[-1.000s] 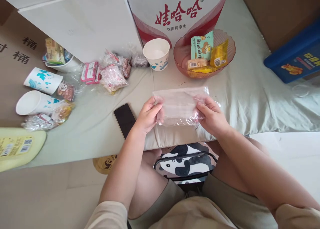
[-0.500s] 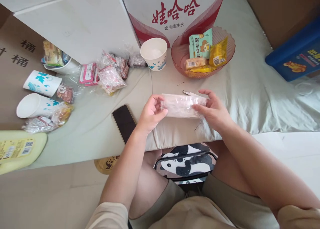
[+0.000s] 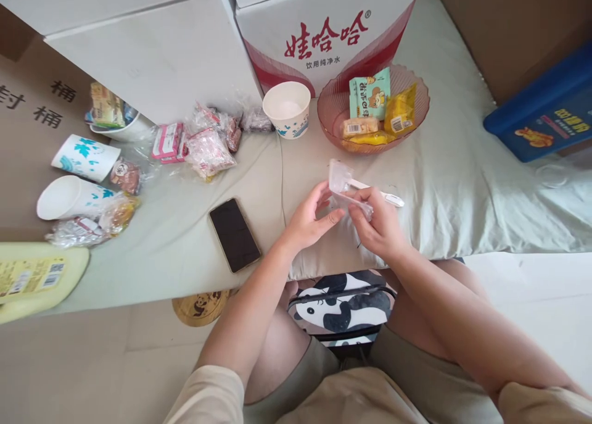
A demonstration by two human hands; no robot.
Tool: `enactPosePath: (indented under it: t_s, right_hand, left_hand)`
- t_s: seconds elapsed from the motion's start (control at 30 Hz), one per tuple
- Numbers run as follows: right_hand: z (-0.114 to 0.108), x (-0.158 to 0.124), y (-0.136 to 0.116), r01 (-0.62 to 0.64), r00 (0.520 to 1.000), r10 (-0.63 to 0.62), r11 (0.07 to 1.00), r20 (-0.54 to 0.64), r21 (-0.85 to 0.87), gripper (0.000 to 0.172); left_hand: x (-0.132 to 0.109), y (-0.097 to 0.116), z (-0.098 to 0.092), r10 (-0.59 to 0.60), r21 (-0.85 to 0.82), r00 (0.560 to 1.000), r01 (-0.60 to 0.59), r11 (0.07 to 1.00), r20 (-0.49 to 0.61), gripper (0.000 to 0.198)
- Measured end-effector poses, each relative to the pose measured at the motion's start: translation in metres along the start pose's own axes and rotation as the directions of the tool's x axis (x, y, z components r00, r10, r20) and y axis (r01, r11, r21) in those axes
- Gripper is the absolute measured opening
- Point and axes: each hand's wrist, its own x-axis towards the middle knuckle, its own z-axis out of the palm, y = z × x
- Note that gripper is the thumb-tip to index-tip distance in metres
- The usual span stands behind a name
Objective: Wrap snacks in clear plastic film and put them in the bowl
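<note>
A clear, whitish plastic bag (image 3: 340, 176) is bent into a fold between my hands, above the cloth-covered surface. My right hand (image 3: 377, 226) pinches its near right end between thumb and fingers. On the other side, my left hand (image 3: 311, 217) has its thumb stretched out and apart from its fingers, whose tips are at the bag's left edge and partly hidden. A slim white tool (image 3: 392, 199) lies just beyond my right hand, partly covered by the fingers. A dark-screened phone (image 3: 235, 234) rests to the left of my left hand.
A pink ribbed bowl (image 3: 333, 131) of wrapped snacks and an upright paper cup (image 3: 287, 112) stand ahead. Wrapped snacks (image 3: 210, 149) and tipped paper cups (image 3: 69, 197) lie left. Boxes (image 3: 324, 35) stand behind; a blue container (image 3: 541, 103) is at right.
The plastic bag was stretched flat between both hands; now it is folded. My right hand has moved left and closer to my left hand, which has moved right. More of the white tool shows.
</note>
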Motion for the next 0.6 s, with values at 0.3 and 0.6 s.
enactPosePath:
  t_s: [0.3, 0.6]
  right_hand:
    - [-0.011, 0.01, 0.0, -0.164, 0.985, 0.161, 0.985, -0.064, -0.048, 0.021]
    - [-0.018, 0.016, 0.013, -0.074, 0.986, 0.062, 0.995, -0.158, -0.067, 0.031]
  left_hand:
    - [0.005, 0.009, 0.006, 0.02, 0.006, 0.991, -0.02, 1.0, -0.13, 0.056]
    - [0.004, 0.012, 0.009, -0.069, -0.095, 0.984, 0.054, 0.994, -0.163, 0.04]
